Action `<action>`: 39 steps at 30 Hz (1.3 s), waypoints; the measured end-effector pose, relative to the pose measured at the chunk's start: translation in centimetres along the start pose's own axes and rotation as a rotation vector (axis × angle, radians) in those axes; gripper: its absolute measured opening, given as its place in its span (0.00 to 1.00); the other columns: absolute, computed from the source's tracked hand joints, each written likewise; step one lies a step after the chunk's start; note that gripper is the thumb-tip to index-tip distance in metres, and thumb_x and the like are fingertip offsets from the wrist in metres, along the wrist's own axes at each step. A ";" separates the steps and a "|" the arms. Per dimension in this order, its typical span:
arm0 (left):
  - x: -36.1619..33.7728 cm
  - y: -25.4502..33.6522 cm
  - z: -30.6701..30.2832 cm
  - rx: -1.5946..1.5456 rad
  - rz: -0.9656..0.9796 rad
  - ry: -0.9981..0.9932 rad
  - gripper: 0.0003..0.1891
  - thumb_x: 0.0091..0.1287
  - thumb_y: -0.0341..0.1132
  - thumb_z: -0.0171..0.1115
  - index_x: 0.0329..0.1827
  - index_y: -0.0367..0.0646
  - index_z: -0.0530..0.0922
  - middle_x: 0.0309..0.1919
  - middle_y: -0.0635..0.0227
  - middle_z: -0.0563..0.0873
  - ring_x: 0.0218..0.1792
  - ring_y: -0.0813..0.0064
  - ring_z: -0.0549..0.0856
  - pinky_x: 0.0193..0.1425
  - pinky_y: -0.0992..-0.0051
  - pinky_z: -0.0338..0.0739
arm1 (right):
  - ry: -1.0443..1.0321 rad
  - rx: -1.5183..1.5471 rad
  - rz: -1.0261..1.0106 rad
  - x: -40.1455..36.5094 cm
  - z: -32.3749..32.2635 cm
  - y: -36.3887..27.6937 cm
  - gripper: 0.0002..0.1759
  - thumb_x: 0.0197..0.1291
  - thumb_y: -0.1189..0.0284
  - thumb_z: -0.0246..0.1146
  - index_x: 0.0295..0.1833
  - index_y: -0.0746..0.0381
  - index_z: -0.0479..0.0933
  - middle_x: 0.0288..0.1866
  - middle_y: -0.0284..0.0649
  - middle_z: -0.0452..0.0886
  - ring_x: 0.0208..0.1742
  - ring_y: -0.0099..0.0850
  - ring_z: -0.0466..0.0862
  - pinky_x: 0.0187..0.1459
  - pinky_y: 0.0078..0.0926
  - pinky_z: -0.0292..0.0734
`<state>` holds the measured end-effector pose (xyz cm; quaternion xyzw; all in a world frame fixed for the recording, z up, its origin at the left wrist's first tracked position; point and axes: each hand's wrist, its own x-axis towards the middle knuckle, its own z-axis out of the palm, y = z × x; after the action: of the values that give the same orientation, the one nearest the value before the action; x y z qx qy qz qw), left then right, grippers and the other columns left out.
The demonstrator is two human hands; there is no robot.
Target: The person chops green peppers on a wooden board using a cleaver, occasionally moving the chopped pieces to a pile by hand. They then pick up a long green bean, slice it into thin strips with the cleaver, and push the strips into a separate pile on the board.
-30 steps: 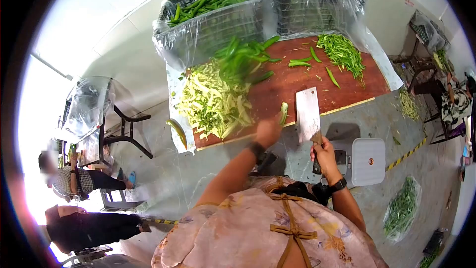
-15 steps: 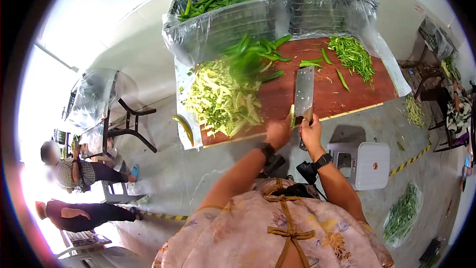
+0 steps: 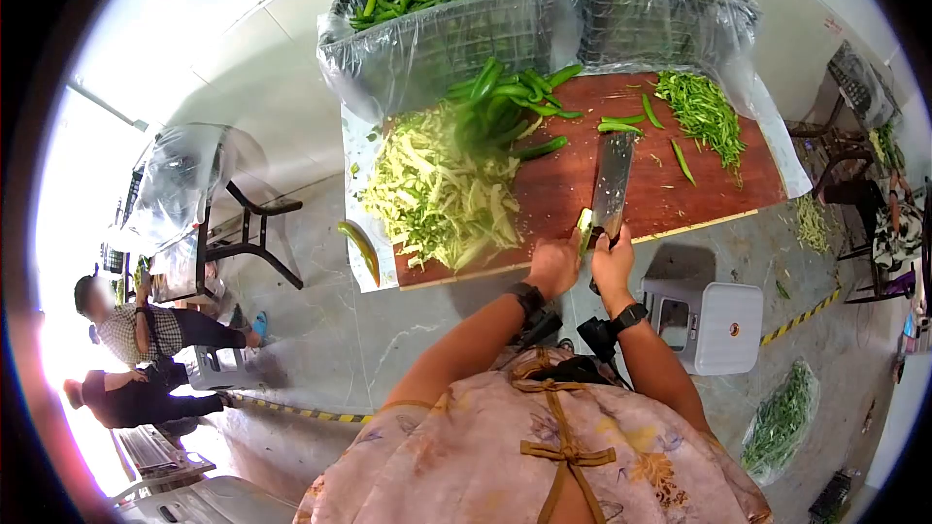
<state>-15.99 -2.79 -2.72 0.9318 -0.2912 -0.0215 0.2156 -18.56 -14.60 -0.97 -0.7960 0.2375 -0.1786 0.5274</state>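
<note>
My right hand [image 3: 612,260] is closed around the handle of a cleaver [image 3: 614,175], whose broad blade points away from me over the red-brown board [image 3: 568,170]. Just left of it, my left hand [image 3: 555,267] pinches a green chili pepper [image 3: 584,223] that stands up close beside the blade's lower end. Whole green peppers [image 3: 534,87] lie heaped beyond my hands, partly blurred. To the left spreads a large pile of pale cut pepper scraps [image 3: 427,199]. At the right back lies a heap of green cut pepper pieces [image 3: 701,116].
Behind the board stand two plastic-lined crates [image 3: 437,44], the left one holding green peppers. A grey stool [image 3: 730,328] is at my right, near a bag of greens [image 3: 780,422]. Two people stand far left. One yellow-green pepper [image 3: 359,250] lies at the board's left edge.
The cleaver blade has turned slightly and shifted right, and both hands have moved a little with it. The view has shifted a little. At far left, the person in black has moved.
</note>
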 end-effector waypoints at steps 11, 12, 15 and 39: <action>-0.2 0.3 -1.1 0.025 0.008 -0.024 0.24 0.58 0.33 0.55 0.58 0.34 0.71 0.29 0.58 0.85 0.32 0.57 0.84 0.42 0.59 0.71 | -0.053 0.043 -0.021 3.4 0.8 3.5 0.15 0.60 0.74 0.55 0.52 0.66 0.74 0.42 0.51 0.82 0.44 0.44 0.82 0.48 0.37 0.74; -0.2 0.2 -1.1 0.035 0.012 0.000 0.23 0.57 0.32 0.55 0.57 0.36 0.73 0.29 0.59 0.85 0.31 0.57 0.84 0.42 0.59 0.71 | -0.082 0.105 -0.002 3.2 0.2 3.6 0.15 0.61 0.74 0.56 0.53 0.66 0.74 0.41 0.49 0.82 0.43 0.40 0.82 0.48 0.35 0.74; 0.1 -0.3 -1.6 0.089 0.037 0.028 0.21 0.55 0.32 0.56 0.54 0.43 0.76 0.29 0.60 0.85 0.32 0.59 0.84 0.43 0.59 0.71 | -0.081 0.099 -0.029 2.1 -1.7 1.7 0.15 0.63 0.74 0.57 0.54 0.66 0.74 0.40 0.43 0.82 0.41 0.31 0.79 0.46 0.29 0.73; 1.5 -3.4 -2.4 0.213 0.147 0.103 0.19 0.57 0.34 0.57 0.51 0.61 0.82 0.29 0.68 0.82 0.37 0.65 0.81 0.48 0.63 0.69 | -0.158 -0.085 -0.221 2.5 -3.0 1.5 0.18 0.62 0.73 0.58 0.58 0.63 0.72 0.40 0.50 0.82 0.39 0.40 0.83 0.43 0.32 0.76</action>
<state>-12.52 -0.24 -1.83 0.9254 -0.3481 0.0731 0.1311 -18.35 -18.78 -1.17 -0.8504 0.1134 -0.1621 0.4875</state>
